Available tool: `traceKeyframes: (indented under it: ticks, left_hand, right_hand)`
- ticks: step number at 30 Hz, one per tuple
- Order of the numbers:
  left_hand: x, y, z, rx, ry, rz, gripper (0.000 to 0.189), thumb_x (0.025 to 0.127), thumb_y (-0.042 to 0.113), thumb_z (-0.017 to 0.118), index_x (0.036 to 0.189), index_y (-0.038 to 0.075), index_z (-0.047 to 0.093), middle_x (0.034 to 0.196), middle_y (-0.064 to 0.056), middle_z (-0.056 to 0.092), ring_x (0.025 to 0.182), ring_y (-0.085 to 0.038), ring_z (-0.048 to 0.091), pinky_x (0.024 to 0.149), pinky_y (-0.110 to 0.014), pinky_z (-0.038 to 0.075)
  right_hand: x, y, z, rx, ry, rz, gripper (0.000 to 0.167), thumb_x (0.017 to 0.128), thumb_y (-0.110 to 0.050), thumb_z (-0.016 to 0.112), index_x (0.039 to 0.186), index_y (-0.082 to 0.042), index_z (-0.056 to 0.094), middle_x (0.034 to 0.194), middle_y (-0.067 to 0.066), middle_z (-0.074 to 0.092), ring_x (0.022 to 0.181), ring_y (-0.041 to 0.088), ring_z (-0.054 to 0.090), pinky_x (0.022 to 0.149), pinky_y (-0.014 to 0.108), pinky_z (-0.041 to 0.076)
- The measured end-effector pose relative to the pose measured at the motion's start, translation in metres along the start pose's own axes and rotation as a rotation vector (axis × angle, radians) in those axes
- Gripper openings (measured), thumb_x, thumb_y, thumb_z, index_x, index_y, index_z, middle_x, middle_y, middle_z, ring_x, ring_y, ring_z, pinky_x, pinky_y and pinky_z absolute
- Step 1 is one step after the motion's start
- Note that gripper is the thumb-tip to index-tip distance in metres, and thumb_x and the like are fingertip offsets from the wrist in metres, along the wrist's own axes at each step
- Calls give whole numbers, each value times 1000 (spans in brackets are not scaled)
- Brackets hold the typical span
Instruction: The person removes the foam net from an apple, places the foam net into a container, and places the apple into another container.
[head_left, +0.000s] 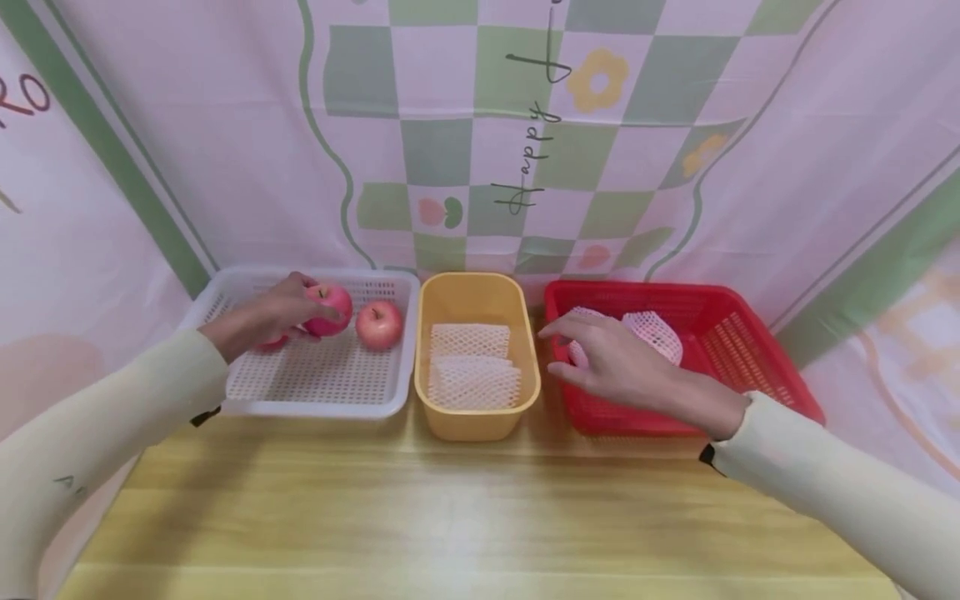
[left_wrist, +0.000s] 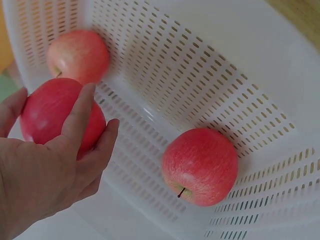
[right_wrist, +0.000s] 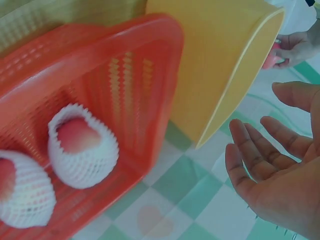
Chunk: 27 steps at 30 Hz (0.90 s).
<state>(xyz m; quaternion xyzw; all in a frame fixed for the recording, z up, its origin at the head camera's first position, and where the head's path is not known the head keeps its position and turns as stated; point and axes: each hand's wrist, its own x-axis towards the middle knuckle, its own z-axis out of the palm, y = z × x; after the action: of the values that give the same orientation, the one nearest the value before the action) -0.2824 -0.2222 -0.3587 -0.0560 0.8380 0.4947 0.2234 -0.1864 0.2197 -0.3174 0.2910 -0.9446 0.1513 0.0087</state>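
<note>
Three containers are lined up across the middle of the frame on a wood-grain counter (head_left: 480, 517). At left, a red apple (head_left: 337, 302) is gripped by the left hand (head_left: 279, 310), fingers curled round it, above a white basket (head_left: 315, 409). Two more apples are set in that basket: one at its right end (head_left: 380, 327), another partly hidden behind the left hand (shown whole in the left wrist view (left_wrist: 200, 167)). At centre, pale foam nets (head_left: 474, 383) are laid in a yellow bin (head_left: 476, 298). At right, two netted apples (right_wrist: 82, 150) are contained in a red basket (head_left: 750, 342). Near that basket's left rim, the right hand (head_left: 618, 354) is held wide, its fingers loosely spread. Behind, a checked cloth (head_left: 438, 150) is lettered "Happy".
</note>
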Motion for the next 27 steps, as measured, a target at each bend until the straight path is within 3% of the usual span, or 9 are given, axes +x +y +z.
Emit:
traceKeyframes:
  ticks: [4,7,12,18,27]
  left_hand:
    - [4,-3,-1,25,2,16,69,95,11,74,146,-10,34,133,-22,48,107,-27,60,86,-38,64]
    - [7,-4,-1,39,-3,20,67,94,12,74,144,-12,36,128,-21,50,102,-25,61,84,-37,63]
    - [11,-3,-1,61,-14,-20,73,96,13,72,149,-12,28,134,-23,46,114,-32,56,97,-46,59]
    - [15,-4,0,97,-9,-50,62,96,15,74,142,-8,39,133,-22,51,115,-33,57,105,-52,55]
    - [18,-9,1,105,-26,-96,82,96,18,77,151,-5,21,144,-25,34,126,-38,45,111,-55,50]
  right_hand:
    - [-4,12,-4,-5,-1,41,47,89,-17,84,132,-5,69,124,13,73,101,27,72,85,45,65]
    - [-7,21,-6,-29,4,48,44,91,-19,82,132,-7,69,125,11,73,105,27,72,88,47,64]
    - [-11,33,-9,-60,2,67,45,91,-23,83,132,-7,70,122,11,74,104,28,73,87,50,64]
    - [-11,44,-13,-77,-49,158,60,88,-26,87,137,2,64,122,18,73,105,32,72,87,52,64]
    - [-3,58,-12,-96,-113,296,74,88,-35,86,141,8,56,124,25,70,98,32,69,88,57,62]
